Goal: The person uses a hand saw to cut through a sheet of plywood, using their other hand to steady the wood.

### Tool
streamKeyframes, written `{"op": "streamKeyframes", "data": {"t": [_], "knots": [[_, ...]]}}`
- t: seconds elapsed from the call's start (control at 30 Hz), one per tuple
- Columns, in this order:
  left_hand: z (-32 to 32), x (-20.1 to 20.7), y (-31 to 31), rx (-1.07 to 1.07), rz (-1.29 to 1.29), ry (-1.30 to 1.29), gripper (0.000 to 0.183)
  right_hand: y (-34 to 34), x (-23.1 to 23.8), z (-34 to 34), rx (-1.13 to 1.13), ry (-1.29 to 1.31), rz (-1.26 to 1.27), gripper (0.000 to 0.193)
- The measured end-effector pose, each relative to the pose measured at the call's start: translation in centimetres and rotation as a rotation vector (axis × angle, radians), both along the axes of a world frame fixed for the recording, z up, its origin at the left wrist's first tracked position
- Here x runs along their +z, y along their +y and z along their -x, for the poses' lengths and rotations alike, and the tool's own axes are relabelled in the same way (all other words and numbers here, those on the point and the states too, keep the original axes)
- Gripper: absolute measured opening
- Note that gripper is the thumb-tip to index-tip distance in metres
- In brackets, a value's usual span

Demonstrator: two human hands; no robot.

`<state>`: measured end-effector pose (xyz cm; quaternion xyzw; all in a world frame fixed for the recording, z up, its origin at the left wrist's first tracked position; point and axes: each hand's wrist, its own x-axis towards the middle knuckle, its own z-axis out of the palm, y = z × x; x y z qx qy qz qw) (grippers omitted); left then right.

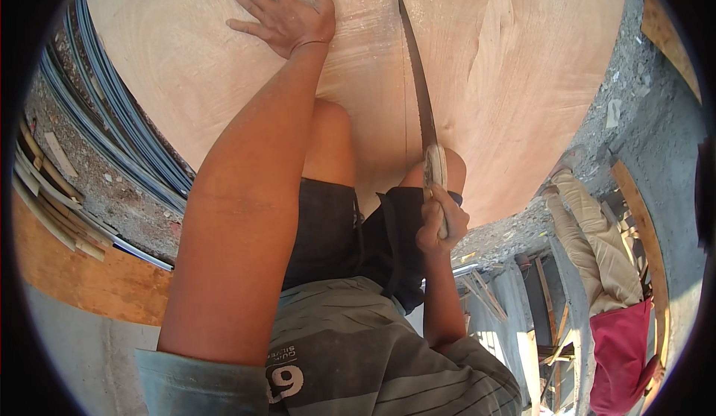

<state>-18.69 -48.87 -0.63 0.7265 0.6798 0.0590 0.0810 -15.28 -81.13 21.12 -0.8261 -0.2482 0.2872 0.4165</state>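
A large sheet of plywood (pixel 537 80) spreads out in front of me, with my knees on or against it. My left hand (pixel 287 15) lies flat on the sheet at the upper left, its fingers spread. In my right hand (pixel 441 221) is the pale handle of a handsaw (pixel 422 92), fingers wrapped round it. The long dark blade stretches away from me, its tip at a cut line in the far part of the board. Sawdust lies around that cut. A thin straight line runs down the sheet beside the toothed edge.
Bundled steel rods (pixel 112 103) lie along the left of the plywood, near several wooden strips (pixel 56 207) and a brown board (pixel 112 285). At the lower right a person in a red top (pixel 619 353) and tan trousers stands beside loose timber (pixel 556 308). Rubble covers the ground.
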Motion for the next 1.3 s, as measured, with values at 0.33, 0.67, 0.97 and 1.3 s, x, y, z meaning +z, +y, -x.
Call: {"op": "streamKeyframes", "data": {"t": [0.33, 0.67, 0.97, 1.3], "knots": [[0.3, -1.0, -0.3, -0.033, 0.035, -0.144, 0.083, 13.7, -13.0, -5.8, -0.016, -0.01, -0.22, 0.033], [1.1, 0.1, 0.5, -0.013, 0.067, -0.019, 0.08, 3.7, -13.6, -10.2, -0.347, -0.195, 0.235, 0.08], [-0.9, -0.3, 0.0, -0.022, 0.04, -0.048, 0.079, 1.4, -21.9, -10.7, -0.412, -0.522, 0.785, 0.072], [-1.3, -0.7, -1.2, -0.044, -0.067, -0.139, 0.089, -0.2, -20.5, -11.6, -0.517, -0.464, 0.581, 0.073]]}}
